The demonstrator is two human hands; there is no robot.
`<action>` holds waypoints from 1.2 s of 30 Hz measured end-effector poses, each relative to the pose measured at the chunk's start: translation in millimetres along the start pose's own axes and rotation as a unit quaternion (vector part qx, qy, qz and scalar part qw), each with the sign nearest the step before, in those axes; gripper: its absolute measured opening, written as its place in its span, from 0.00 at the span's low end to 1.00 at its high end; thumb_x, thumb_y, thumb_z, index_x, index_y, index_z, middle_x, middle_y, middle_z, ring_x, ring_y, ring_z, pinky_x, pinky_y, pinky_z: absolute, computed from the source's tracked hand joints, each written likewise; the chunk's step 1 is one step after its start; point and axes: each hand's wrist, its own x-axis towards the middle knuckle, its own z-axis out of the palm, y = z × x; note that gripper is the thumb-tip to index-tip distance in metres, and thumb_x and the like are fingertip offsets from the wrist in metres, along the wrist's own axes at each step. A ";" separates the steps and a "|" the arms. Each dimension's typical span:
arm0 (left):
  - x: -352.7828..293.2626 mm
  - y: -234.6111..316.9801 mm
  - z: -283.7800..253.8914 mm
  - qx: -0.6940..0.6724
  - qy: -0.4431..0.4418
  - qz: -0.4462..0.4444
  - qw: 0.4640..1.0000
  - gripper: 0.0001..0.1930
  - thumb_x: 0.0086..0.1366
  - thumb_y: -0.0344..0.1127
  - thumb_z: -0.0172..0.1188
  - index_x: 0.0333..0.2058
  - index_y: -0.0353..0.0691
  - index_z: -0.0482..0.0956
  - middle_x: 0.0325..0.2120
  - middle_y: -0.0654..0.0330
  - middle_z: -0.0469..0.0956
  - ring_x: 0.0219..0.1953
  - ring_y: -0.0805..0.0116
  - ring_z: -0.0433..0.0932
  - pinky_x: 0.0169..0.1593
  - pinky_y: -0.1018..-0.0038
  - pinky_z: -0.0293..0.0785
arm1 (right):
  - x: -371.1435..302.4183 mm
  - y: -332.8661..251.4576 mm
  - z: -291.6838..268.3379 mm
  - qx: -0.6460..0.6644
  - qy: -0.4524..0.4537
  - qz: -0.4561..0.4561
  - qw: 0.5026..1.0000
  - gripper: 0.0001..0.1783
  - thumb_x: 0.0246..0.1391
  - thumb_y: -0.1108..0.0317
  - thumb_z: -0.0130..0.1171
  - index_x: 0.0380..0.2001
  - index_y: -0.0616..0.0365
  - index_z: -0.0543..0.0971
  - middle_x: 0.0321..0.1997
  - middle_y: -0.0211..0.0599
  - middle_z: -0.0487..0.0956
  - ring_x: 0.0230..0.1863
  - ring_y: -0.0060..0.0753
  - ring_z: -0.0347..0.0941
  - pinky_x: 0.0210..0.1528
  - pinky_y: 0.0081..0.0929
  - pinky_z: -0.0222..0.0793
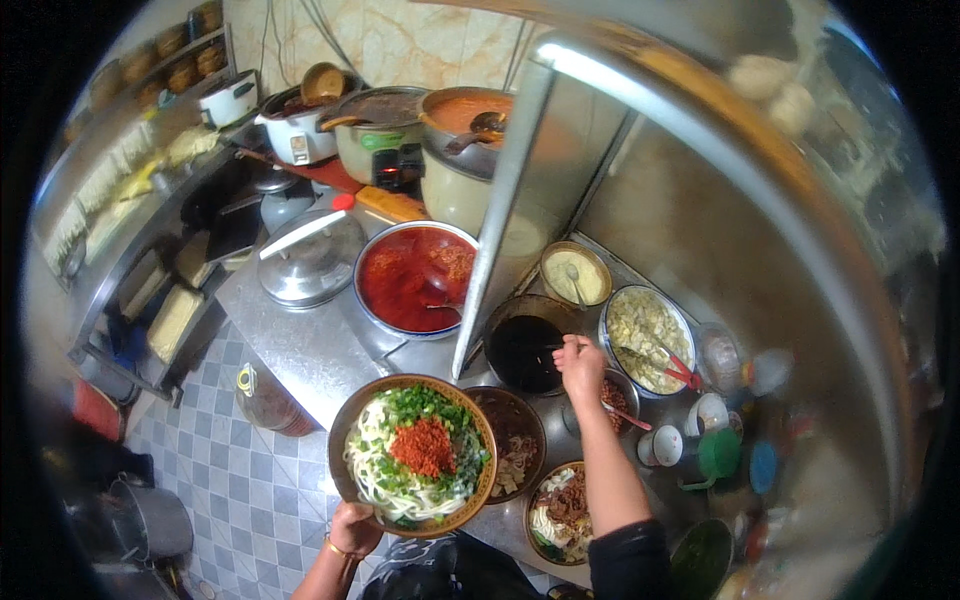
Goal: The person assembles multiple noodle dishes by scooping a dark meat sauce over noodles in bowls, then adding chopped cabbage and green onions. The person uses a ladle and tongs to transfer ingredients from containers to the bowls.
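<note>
My left hand (354, 530) grips the near rim of a brown bowl (339, 440), thumb on the edge. White noodles (383, 494) fill it, topped with chopped green onion (405, 402) and a red crumbly heap (424, 448). Over a pot of dark liquid (527, 345), my right hand (580, 368) is closed on a thin handle; the utensil's lower end is hidden in the liquid. Beside that hand stands a small bowl of reddish bits with a pink-handled spoon (630, 415). A second topped noodle bowl (532, 510) rests under my right forearm.
A basin of red sauce (375, 320) stands beyond the noodle bowl, near a metal lid (310, 262). A slanted metal-edged panel (500, 220) rises between it and the dark pot. Right of the pot are a pale-yellow bowl (600, 262), a basin with red-handled tongs (683, 378) and cups (661, 446).
</note>
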 end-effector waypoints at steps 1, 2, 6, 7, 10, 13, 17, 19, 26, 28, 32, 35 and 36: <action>4.0 1.4 -4.1 -0.008 -0.002 0.007 1.000 0.39 0.45 0.34 0.56 0.61 0.34 0.62 0.57 0.50 0.70 0.58 0.50 0.70 0.62 0.53 0.64 | 0.3 -5.6 -4.7 -0.031 -0.018 -0.018 0.999 0.17 0.63 0.60 0.50 0.37 0.66 0.79 0.23 0.41 0.81 0.21 0.28 0.77 0.29 0.24 0.75; 8.2 0.5 -6.2 -0.005 -0.013 0.015 1.000 0.39 0.46 0.35 0.56 0.61 0.33 0.62 0.57 0.51 0.70 0.58 0.50 0.70 0.63 0.53 0.63 | -0.9 -10.8 -10.5 -0.070 -0.011 -0.019 0.997 0.16 0.63 0.62 0.49 0.39 0.65 0.79 0.23 0.41 0.81 0.22 0.28 0.78 0.29 0.25 0.74; 28.6 -1.0 -8.4 -0.012 0.003 0.017 1.000 0.38 0.47 0.36 0.55 0.60 0.32 0.62 0.57 0.50 0.70 0.59 0.52 0.69 0.65 0.54 0.58 | -17.3 -30.9 -47.6 -0.015 -0.026 -0.007 1.000 0.16 0.65 0.62 0.49 0.41 0.65 0.78 0.25 0.39 0.81 0.23 0.24 0.76 0.29 0.22 0.73; 34.4 -1.1 -8.9 -0.016 -0.010 0.029 0.999 0.38 0.47 0.35 0.55 0.60 0.31 0.62 0.57 0.50 0.70 0.59 0.52 0.69 0.65 0.54 0.58 | -22.9 -37.1 -56.4 -0.005 -0.020 0.000 1.000 0.16 0.65 0.61 0.49 0.41 0.65 0.77 0.26 0.39 0.81 0.24 0.23 0.76 0.29 0.21 0.72; 47.8 -2.5 -13.3 -0.029 -0.003 -0.007 1.000 0.37 0.48 0.35 0.54 0.60 0.30 0.62 0.57 0.50 0.70 0.59 0.52 0.69 0.65 0.55 0.58 | -43.9 -60.9 -78.4 0.003 -0.017 -0.008 1.000 0.16 0.66 0.63 0.49 0.42 0.67 0.77 0.26 0.39 0.81 0.23 0.21 0.75 0.30 0.19 0.72; 55.5 -8.4 -18.1 -0.057 -0.036 -0.025 0.997 0.35 0.50 0.36 0.54 0.58 0.30 0.65 0.56 0.50 0.71 0.59 0.54 0.69 0.64 0.56 0.59 | -76.2 -89.3 -95.0 0.047 -0.028 -0.027 0.998 0.15 0.66 0.64 0.48 0.41 0.67 0.77 0.25 0.40 0.82 0.21 0.21 0.75 0.28 0.19 0.71; 54.1 -16.1 -18.1 -0.073 -0.033 -0.018 0.997 0.33 0.51 0.36 0.54 0.58 0.29 0.65 0.55 0.50 0.73 0.57 0.56 0.72 0.64 0.57 0.60 | -126.2 -121.8 -101.3 0.042 -0.047 -0.045 0.997 0.15 0.66 0.68 0.44 0.39 0.70 0.77 0.24 0.43 0.80 0.20 0.23 0.74 0.24 0.20 0.70; 50.2 -16.5 -14.5 -0.088 -0.043 0.001 0.995 0.29 0.54 0.34 0.53 0.55 0.27 0.68 0.52 0.49 0.75 0.55 0.55 0.73 0.63 0.56 0.62 | -150.3 -134.5 -97.7 0.057 -0.086 -0.066 0.993 0.16 0.66 0.68 0.43 0.39 0.71 0.76 0.23 0.44 0.80 0.20 0.25 0.74 0.24 0.21 0.71; 33.5 -8.0 4.0 -0.075 -0.013 0.003 0.997 0.31 0.54 0.32 0.55 0.59 0.38 0.62 0.53 0.56 0.73 0.52 0.57 0.74 0.54 0.52 0.71 | -211.7 -147.1 -58.3 0.112 -0.216 -0.138 0.960 0.14 0.64 0.68 0.47 0.40 0.71 0.77 0.26 0.46 0.81 0.25 0.29 0.78 0.28 0.25 0.76; 30.3 -7.6 6.9 -0.065 -0.011 0.012 0.998 0.32 0.54 0.32 0.54 0.60 0.40 0.61 0.53 0.56 0.72 0.52 0.58 0.74 0.53 0.52 0.73 | -219.3 -144.3 -52.7 0.081 -0.243 -0.183 0.949 0.12 0.62 0.74 0.47 0.40 0.71 0.77 0.27 0.46 0.82 0.28 0.31 0.80 0.31 0.27 0.78; 26.1 -7.5 6.1 -0.065 -0.006 0.028 0.997 0.32 0.54 0.32 0.54 0.60 0.39 0.62 0.52 0.56 0.73 0.51 0.58 0.75 0.52 0.52 0.74 | -224.3 -144.5 -63.8 -0.019 -0.243 -0.305 0.921 0.09 0.55 0.81 0.51 0.39 0.68 0.77 0.28 0.46 0.81 0.27 0.37 0.80 0.31 0.28 0.76; 23.4 -6.6 2.5 -0.077 -0.026 0.034 0.996 0.31 0.54 0.32 0.54 0.59 0.38 0.62 0.51 0.55 0.74 0.51 0.58 0.76 0.52 0.52 0.73 | -225.9 -153.3 -82.9 -0.070 -0.226 -0.370 0.898 0.10 0.52 0.82 0.54 0.39 0.65 0.78 0.30 0.47 0.81 0.29 0.41 0.79 0.32 0.31 0.76; 22.4 -6.4 1.3 -0.085 -0.026 0.033 0.996 0.31 0.54 0.32 0.54 0.59 0.38 0.62 0.51 0.55 0.74 0.51 0.57 0.76 0.53 0.51 0.73 | -226.7 -156.8 -88.0 -0.091 -0.225 -0.403 0.882 0.11 0.52 0.83 0.54 0.39 0.65 0.78 0.31 0.47 0.81 0.29 0.42 0.79 0.32 0.32 0.76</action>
